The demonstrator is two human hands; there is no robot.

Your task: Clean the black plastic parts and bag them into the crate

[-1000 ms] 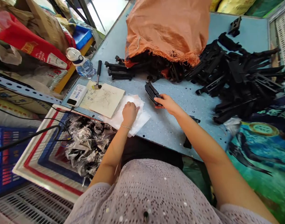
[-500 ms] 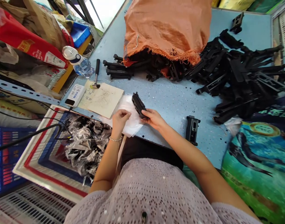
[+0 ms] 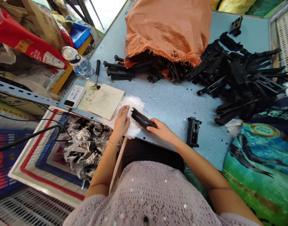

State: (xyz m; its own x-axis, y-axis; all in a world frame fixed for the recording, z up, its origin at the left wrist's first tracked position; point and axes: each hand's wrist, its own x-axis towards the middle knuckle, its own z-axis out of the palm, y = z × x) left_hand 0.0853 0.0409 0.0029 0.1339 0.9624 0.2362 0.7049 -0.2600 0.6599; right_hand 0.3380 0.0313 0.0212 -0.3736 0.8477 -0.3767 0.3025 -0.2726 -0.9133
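Right hand point(image 3: 163, 130) grasps one end of a black plastic part point(image 3: 142, 119), thumb on top, and holds it above the right side of some thin white sheets point(image 3: 136, 102) at the near edge of the table point(image 3: 167, 100). Slanting, the part's long axis runs from the right hand away and to the left, its free, forked end pointing at the left hand point(image 3: 121, 123) and just short of it. Left fingers are half curled over the sheets; I cannot tell whether they pinch one.

Beyond the left hand, a pale board point(image 3: 108, 102) overlaps the sheets, with a hammer point(image 3: 97, 72) resting its head on it, a white box point(image 3: 75, 95) beside it and a water bottle point(image 3: 82, 66) farther off. Near the right forearm lies a second black part point(image 3: 193, 131), on its own. Across the far side, an orange sack point(image 3: 167, 28) spills more such parts, and a tangled heap point(image 3: 240, 73) of them fills the right. Below the left edge, a basket point(image 3: 15, 169) holds plastic-wrapped pieces point(image 3: 84, 147).
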